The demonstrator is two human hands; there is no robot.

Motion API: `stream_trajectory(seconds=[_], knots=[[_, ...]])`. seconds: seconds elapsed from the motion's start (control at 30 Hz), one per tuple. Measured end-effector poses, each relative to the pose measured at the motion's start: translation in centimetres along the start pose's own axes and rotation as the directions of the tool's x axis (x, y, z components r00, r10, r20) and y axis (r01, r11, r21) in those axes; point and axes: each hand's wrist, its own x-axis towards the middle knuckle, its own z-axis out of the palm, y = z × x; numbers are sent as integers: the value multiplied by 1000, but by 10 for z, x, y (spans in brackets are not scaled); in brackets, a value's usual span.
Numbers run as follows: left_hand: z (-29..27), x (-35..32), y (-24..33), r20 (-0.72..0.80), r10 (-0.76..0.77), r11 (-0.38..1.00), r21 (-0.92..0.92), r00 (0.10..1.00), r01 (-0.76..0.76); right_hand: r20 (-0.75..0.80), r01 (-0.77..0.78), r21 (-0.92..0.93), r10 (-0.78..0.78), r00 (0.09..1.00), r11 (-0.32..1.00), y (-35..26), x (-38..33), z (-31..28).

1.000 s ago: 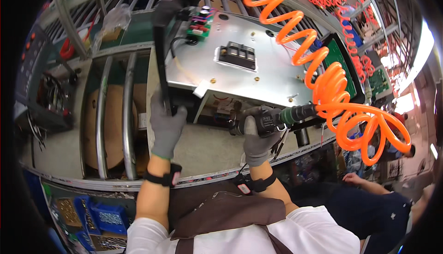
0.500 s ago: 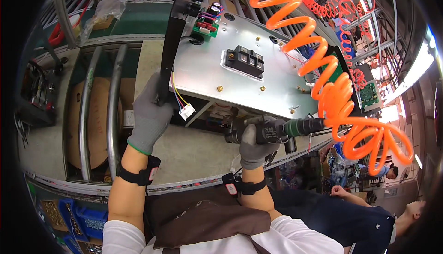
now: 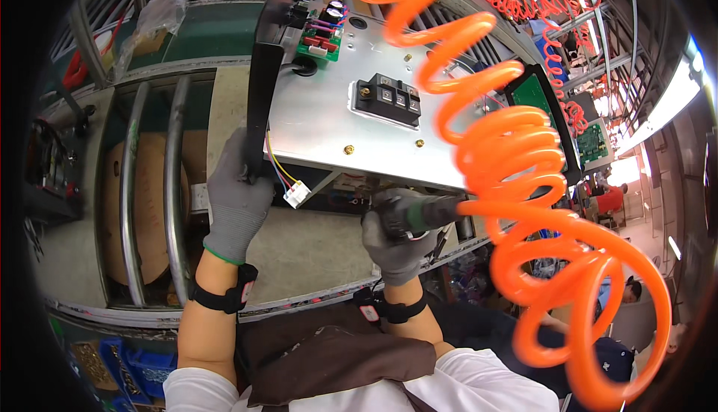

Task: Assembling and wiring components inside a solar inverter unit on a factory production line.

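My left hand [image 3: 238, 199], in a grey glove, is closed round the near end of a black panel [image 3: 263, 98] that stands along the left side of a silver metal plate [image 3: 310, 131]. Beside that hand hangs a white connector [image 3: 297, 194] on thin coloured wires. My right hand [image 3: 400, 251], gloved too, is wrapped round a black and green air screwdriver [image 3: 419, 215], in front of the plate's near edge; its tip cannot be made out. An orange coiled hose [image 3: 512, 143] runs from the tool. On the plate sit a black module [image 3: 393, 102] and a small green circuit board [image 3: 321, 42].
Metal rollers [image 3: 174, 188] lie to the left, with a brown round disc [image 3: 142, 206] under them. Blue bins [image 3: 149, 367] of small parts stand at the lower left. The hose hides the plate's right end. A co-worker's dark shirt [image 3: 598, 356] shows at the lower right.
My right hand has drawn slightly left and turned the screwdriver, its hose end swinging left. The hose coils now hang lower and nearer. My left hand keeps its hold on the panel.
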Motion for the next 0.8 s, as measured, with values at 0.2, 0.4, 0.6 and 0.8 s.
stream_trajectory(seconds=[0.2,0.4,0.6,0.8], knots=[[4,-2,-1,23,-23,999,-41,999,23,-129,40,237,-9,992,971,0,21,-3],[-1,-6,2,26,-48,999,1,999,48,48,58,106,-63,997,993,-11,11,-19],[-3,-87,49,-137,160,939,327,977,-108,285,-359,260,284,916,897,-31,-10,-71],[7,-149,104,363,121,986,65,924,-154,788,-551,497,-83,610,670,-23,-17,-69]])
